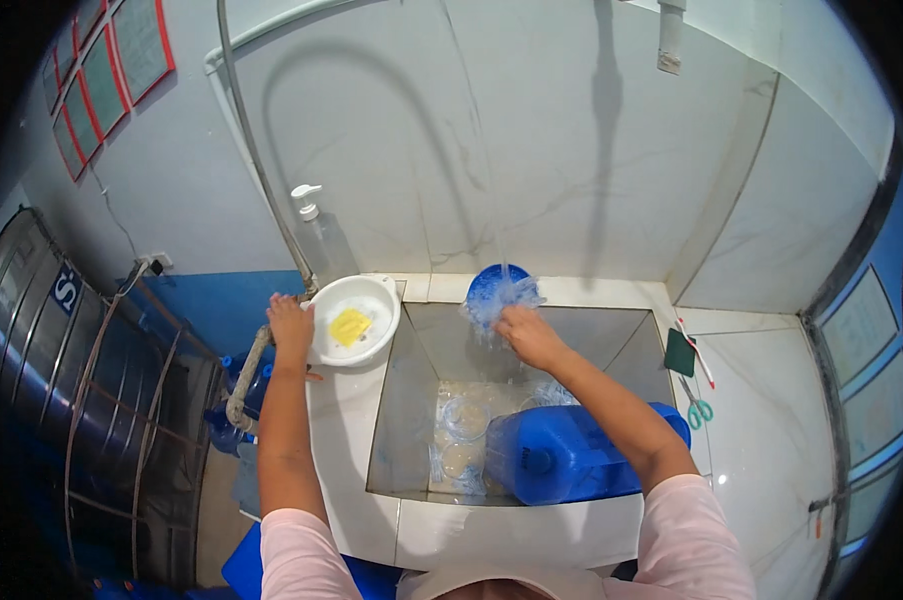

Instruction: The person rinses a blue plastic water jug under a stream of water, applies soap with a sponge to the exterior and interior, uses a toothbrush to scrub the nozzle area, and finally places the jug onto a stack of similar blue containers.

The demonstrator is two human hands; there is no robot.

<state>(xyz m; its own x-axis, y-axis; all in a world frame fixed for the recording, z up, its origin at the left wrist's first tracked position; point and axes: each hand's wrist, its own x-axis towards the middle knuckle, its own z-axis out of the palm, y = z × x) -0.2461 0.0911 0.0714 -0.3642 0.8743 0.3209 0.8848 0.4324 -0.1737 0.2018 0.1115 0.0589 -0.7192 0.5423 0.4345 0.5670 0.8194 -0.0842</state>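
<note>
Water runs from above into a blue round container point(498, 279) at the sink's back edge. In front of it my right hand point(528, 336) reaches over the basin, its fingers on a splashing, clear, plastic-like thing point(505, 297) whose exact form is blurred. My left hand point(292, 330) rests by the left side of a white plastic basin point(388, 341), near the pipe fitting; whether it grips anything is unclear. Suds and a yellow sponge point(350, 327) lie in that basin. A large blue jug point(552, 454) lies on its side in the sink point(406, 420), beside several clear round plastic items point(466, 418).
A clear pump bottle point(327, 244) stands behind the white basin. Right of the sink lie a dark green pad point(680, 352), a red-and-white pen-like item point(697, 354) and green-handled scissors point(699, 412). An old pipe point(249, 375) and a metal tank point(61, 345) are at left.
</note>
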